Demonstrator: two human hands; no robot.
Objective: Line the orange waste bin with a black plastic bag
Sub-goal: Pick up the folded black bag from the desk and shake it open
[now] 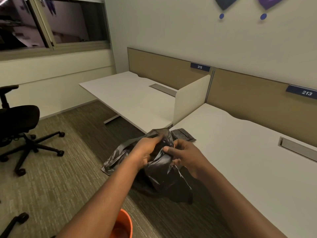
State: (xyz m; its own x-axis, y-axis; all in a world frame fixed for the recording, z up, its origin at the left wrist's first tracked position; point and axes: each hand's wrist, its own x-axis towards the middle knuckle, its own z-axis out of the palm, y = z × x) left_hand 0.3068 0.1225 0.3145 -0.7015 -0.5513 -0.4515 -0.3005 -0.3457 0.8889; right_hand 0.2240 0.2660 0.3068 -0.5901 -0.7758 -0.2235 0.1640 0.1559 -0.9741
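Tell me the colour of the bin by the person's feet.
Orange. The bin shows at the bottom edge of the head view, partly hidden behind the left forearm.

This is an office: white desks (130, 98) with numbered signs (200, 67), a divider panel (253, 93), a rolling chair (18, 121), carpet (51, 177).

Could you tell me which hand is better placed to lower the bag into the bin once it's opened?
Probably the left hand: the bin sits on the floor under that forearm. The right hand also grips the bag but lies toward the desk.
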